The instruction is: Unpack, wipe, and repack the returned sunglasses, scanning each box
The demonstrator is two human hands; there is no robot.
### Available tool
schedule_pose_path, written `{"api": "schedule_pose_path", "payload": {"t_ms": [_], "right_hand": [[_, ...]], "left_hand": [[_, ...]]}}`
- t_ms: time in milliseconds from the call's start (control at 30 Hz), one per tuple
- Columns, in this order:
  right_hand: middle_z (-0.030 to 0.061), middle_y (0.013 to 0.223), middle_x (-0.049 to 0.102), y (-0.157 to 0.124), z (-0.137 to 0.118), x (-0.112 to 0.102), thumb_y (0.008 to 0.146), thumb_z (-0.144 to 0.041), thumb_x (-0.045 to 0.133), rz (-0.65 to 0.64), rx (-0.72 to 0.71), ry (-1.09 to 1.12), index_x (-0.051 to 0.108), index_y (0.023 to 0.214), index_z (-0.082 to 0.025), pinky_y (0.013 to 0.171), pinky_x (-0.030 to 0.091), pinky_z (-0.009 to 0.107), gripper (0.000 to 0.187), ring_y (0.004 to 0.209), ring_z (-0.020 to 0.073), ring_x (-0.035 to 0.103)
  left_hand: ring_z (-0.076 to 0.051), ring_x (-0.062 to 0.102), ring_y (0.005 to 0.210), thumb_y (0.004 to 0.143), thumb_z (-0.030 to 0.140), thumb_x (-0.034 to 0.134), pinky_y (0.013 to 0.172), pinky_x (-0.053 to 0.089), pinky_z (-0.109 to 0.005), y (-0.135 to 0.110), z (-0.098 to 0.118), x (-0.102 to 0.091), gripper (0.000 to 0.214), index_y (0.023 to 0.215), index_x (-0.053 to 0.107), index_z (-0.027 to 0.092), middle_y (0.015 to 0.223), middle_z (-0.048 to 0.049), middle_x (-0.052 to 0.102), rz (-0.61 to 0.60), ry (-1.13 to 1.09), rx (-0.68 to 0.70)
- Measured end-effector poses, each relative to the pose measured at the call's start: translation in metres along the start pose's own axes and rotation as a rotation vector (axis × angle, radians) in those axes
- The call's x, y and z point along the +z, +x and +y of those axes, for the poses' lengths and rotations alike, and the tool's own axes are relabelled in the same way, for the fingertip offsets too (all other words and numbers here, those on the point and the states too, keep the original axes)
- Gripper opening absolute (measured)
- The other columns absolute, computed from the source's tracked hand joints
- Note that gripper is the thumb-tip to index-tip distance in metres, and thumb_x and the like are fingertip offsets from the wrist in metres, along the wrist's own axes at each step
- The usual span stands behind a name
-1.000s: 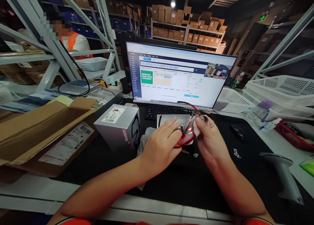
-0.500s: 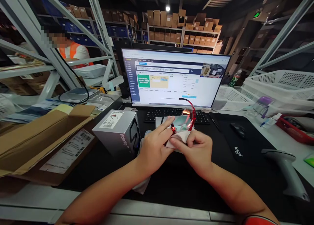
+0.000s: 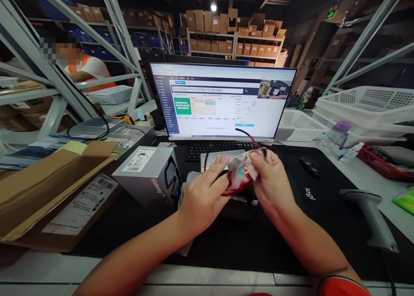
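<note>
My left hand (image 3: 202,197) is closed on a pair of red glasses (image 3: 238,187), gripping the frame at its left side. Both dark-tipped temples point away toward the monitor. My right hand (image 3: 274,179) pinches a pale cloth with a zigzag edge (image 3: 237,159) and presses it over the right part of the glasses. Fingers and cloth cover part of the lenses. Behind the glasses, a flat white item (image 3: 210,159) lies before the keyboard (image 3: 194,151). A grey box (image 3: 150,175) with a label stands left of my left hand, beside a crumpled plastic bag (image 3: 185,190).
An opened cardboard box (image 3: 64,205) lies at the left. The monitor (image 3: 223,110) stands ahead. On the right are a mouse (image 3: 309,166), a barcode scanner (image 3: 368,214), white baskets (image 3: 365,104) and a red tray (image 3: 378,166). A co-worker (image 3: 90,67) sits beyond the rack.
My right hand has moved up and right with the cloth, which now covers more of the right side. The glasses have tilted, showing the red lower rim. The view has shifted slightly right.
</note>
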State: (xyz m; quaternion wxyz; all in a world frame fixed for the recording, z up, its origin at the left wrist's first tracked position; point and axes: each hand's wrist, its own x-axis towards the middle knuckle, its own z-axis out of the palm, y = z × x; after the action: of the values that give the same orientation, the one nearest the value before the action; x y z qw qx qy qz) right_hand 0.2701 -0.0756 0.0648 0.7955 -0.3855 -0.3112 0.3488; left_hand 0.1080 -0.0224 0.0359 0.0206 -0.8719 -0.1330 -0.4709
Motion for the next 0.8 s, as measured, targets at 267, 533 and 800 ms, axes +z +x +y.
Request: {"api": "schedule_pose_path", "payload": {"t_ms": [267, 533, 800], "right_hand": [[-0.0076, 0.047, 0.038, -0.032, 0.034, 0.007, 0.063, -0.032, 0.088, 0.014, -0.336, -0.468, 0.033, 0.048, -0.022, 0.046, 0.029, 0.024, 0.058, 0.047, 0.0073, 0.032], [-0.0054, 0.058, 0.058, 0.01, -0.016, -0.005, 0.043, -0.029, 0.097, -0.089, 0.227, 0.045, 0.026, 0.054, -0.021, 0.045, 0.04, 0.021, 0.072, 0.05, 0.0084, 0.049], [-0.007, 0.055, 0.047, 0.048, -0.026, -0.037, 0.069, -0.042, 0.086, -0.292, 0.102, -0.283, 0.034, 0.054, -0.021, 0.051, 0.033, 0.021, 0.058, 0.051, 0.0056, 0.043]], "left_hand": [[-0.028, 0.066, 0.125, 0.089, 0.013, 0.064, 0.1, 0.06, -0.035, -0.003, -0.008, 0.001, 0.016, 0.104, 0.067, 0.016, 0.136, -0.0188, 0.067, 0.05, -0.066, -0.102], [-0.025, 0.073, 0.113, 0.088, 0.015, 0.064, 0.09, 0.063, -0.033, 0.001, -0.004, 0.003, 0.007, 0.093, 0.065, 0.019, 0.135, -0.0153, 0.068, -0.055, -0.108, -0.01], [-0.026, 0.073, 0.111, 0.086, 0.011, 0.062, 0.087, 0.063, -0.033, 0.008, -0.016, -0.014, 0.008, 0.084, 0.062, 0.018, 0.134, -0.019, 0.067, -0.146, -0.123, -0.006]]}}
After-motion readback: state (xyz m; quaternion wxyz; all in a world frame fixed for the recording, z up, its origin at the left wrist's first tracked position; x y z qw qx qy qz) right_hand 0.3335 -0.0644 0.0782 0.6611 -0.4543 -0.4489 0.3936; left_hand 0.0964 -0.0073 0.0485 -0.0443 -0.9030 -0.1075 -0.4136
